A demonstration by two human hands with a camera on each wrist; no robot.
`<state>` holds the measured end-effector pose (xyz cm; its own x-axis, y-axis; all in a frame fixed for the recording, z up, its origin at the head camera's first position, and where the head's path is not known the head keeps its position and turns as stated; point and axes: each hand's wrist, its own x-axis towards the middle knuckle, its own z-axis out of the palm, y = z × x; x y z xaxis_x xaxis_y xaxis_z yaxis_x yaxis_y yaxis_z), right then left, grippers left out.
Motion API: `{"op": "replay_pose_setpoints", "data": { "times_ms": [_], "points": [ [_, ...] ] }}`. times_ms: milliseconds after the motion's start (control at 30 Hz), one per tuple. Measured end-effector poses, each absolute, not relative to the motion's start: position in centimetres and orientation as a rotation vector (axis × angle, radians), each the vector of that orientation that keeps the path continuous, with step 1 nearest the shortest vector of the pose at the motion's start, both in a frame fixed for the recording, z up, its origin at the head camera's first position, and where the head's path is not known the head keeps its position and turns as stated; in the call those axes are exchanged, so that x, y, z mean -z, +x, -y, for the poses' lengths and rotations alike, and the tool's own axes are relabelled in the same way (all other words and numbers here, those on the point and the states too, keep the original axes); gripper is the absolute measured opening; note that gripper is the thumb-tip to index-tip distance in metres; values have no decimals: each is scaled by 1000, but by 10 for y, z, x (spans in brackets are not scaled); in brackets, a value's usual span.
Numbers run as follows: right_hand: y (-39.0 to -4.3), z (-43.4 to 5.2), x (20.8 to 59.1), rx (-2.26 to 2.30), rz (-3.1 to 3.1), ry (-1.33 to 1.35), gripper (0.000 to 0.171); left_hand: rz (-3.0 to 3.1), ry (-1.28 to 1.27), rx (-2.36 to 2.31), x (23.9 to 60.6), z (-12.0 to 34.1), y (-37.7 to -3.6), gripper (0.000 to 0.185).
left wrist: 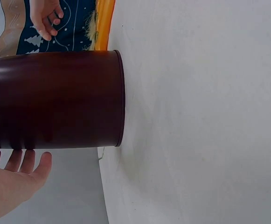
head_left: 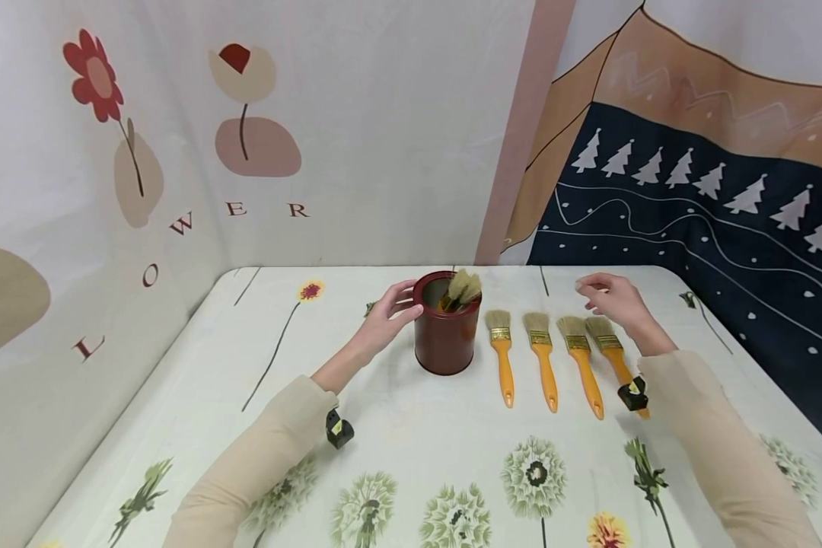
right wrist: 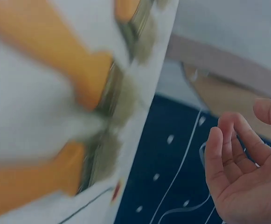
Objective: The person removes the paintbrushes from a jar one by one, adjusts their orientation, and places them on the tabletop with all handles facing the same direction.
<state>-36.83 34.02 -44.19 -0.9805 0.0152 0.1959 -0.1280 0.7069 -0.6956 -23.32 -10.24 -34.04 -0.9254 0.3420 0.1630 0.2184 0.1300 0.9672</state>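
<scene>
Left hand (head_left: pixel 388 316) rests against the left side of the dark red can (head_left: pixel 446 326), fingers lightly curved along its wall near the rim; the left wrist view shows the fingertips beside the can, so whether they press it or merely touch cannot be told. The can stands upright on the flowered tablecloth (head_left: pixel 411 449) with several brushes (head_left: pixel 463 288) standing in it, bristles up.

Right hand (head_left: pixel 613 299) hovers above the bristle ends of the two rightmost of four orange-handled brushes (head_left: pixel 541 358), fingers loosely bent and holding nothing. The four brushes lie in a row just right of the can, bristles toward the wall, handles toward the person.

Risks, as judged:
- The can is steadied from one side only; a push could tip it toward the row
- The brushes lie close together; a lift of one could drag its neighbour
- The right sleeve lies over the outermost handle and could shift it
</scene>
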Motion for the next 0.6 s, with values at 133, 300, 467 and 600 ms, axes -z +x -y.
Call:
{"op": "replay_pose_setpoints", "data": {
  "times_ms": [133, 300, 467, 600],
  "points": [
    [-364, -321, 438, -1174, 2720, 212, 50, -2285, 575, -1930, 341, 102, -233, 51],
    [-322, -279, 395, -1404, 2756, 301, 42, -2288, 564, -1921, 341, 102, -233, 52],
    [-301, -250, 377, -1506, 2765, 261, 38, -2297, 562, -1913, 341, 102, -233, 52],
    [-292, -236, 372, -1559, 2741, 328, 39, -2301, 567, -1914, 341, 102, -233, 52]
  ]
}}
